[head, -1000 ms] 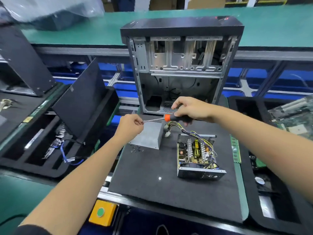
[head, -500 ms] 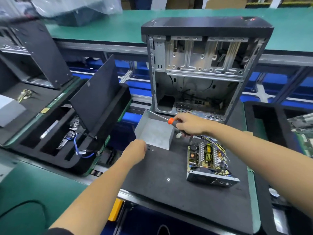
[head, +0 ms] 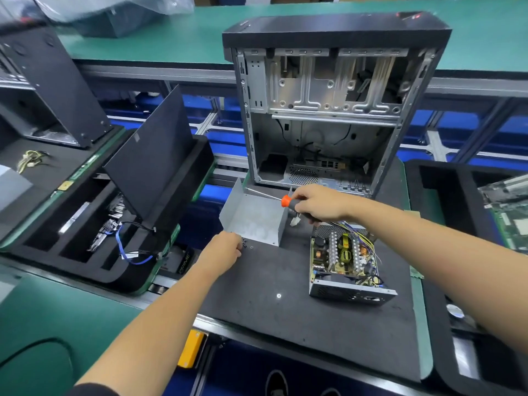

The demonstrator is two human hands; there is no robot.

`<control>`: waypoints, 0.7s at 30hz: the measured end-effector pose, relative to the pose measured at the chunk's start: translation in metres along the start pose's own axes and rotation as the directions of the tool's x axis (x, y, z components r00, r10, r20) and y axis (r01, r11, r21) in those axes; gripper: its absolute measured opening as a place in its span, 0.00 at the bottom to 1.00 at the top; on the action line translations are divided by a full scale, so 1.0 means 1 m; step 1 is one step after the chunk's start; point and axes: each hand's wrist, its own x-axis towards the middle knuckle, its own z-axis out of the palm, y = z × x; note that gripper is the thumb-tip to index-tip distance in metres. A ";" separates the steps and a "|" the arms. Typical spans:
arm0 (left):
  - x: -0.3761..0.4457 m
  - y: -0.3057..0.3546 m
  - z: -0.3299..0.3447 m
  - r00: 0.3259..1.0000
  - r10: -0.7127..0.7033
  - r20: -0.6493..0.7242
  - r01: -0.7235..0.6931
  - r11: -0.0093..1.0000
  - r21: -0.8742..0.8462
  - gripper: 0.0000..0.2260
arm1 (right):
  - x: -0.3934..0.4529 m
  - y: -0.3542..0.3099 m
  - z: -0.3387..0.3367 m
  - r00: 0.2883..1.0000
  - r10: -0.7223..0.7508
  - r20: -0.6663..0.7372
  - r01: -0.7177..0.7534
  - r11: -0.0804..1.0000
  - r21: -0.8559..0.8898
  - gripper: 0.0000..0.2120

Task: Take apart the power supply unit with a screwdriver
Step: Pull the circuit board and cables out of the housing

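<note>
Right hand (head: 320,204) closed round the dark grip of the screwdriver (head: 281,200), orange collar showing just left of the fingers. Shaft runs up and to the left from the hand, nearly level, its tip over the far edge of the loose metal cover (head: 253,217). Long axis of the tool: right-to-left, slightly away from the person.

Left hand (head: 224,251) down on the black mat (head: 285,324), fingers curled in at a small cluster of screws (head: 245,243) just by the near corner of the cover. Whether it pinches a screw or only touches them, cannot tell; fingertips hidden from this angle.

Power supply unit (head: 345,261) sits open-topped on the mat, to the right of the cover and below the right hand: board, heat sinks and coils exposed. Its long axis runs toward and away from the person, grille face nearest. Wire bundle (head: 358,234) leaves its far end and passes under the right wrist.

Judgement: housing already split; board probably still fastened in its tray. The right hand, tool in it, is nearer the unit, so the tip must swing round from pointing left to pointing down into the tray.

Empty computer case (head: 328,110) stands upright behind, on the counter (head: 485,38).
</note>
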 end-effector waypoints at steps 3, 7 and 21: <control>-0.002 0.005 -0.002 0.999 0.012 -0.030 -0.012 1.000 -0.004 0.06 | 0.001 0.004 -0.005 0.998 0.016 -0.054 -0.014 1.000 0.022 0.08; -0.004 0.016 -0.007 0.995 0.063 -0.081 -0.066 0.997 -0.038 0.04 | -0.003 0.010 -0.013 0.996 0.024 -0.084 -0.023 1.000 0.008 0.10; 0.012 0.144 -0.034 0.866 0.461 -0.195 -0.492 0.857 -0.157 0.05 | -0.041 0.060 -0.057 0.952 0.170 -0.255 -0.244 0.924 -0.294 0.19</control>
